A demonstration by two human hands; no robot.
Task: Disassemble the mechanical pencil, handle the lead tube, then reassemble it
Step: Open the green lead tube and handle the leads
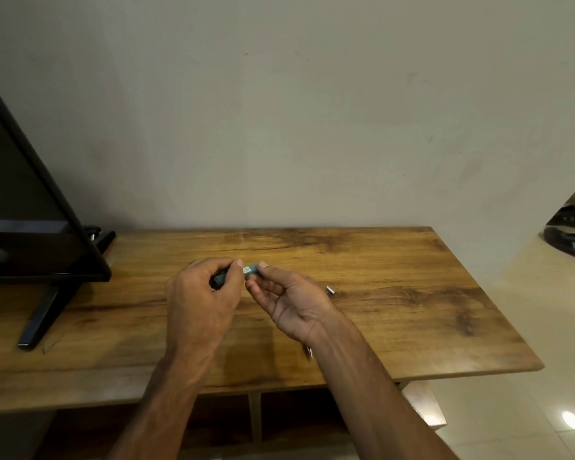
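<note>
Mechanical pencil (pixel 250 270), a short teal plastic barrel with a small white label, is held in the air over the middle of the bench, between both hands. It lies roughly level, running left to right.

Nearest of all, two bare forearms reach in from the near edge over the brown wood-grain bench (pixel 412 327). Just under the right wrist a thin silvery pointed metal piece (pixel 309 353) lies on the bench, partly hidden by the arm, so its full shape cannot be told.

Farther in, the left hand (pixel 203 293) shows its back to the camera. Its fingers are curled round the left part of the pencil and its thumb tip presses beside the label, a closed grip that hides that end of the barrel. The right hand (pixel 289 300) is turned palm up. Its grip is a narrow pinch of thumb and forefinger on the right end of the pencil, and the other fingers curl loosely below.

Near the right hand, to its right and apart from it, a small silver metal cylinder (pixel 330 290) lies on the bench.

At the left, a black flat screen (pixel 30 210) stands on the bench on a slanted black foot (pixel 40 320). Right of the bench is a pale glossy tiled floor (pixel 528 410). At the far right edge of the view sits a dark slatted object (pixel 571 240), too cropped to identify. Behind everything rises a plain grey-beige wall (pixel 279 111).
</note>
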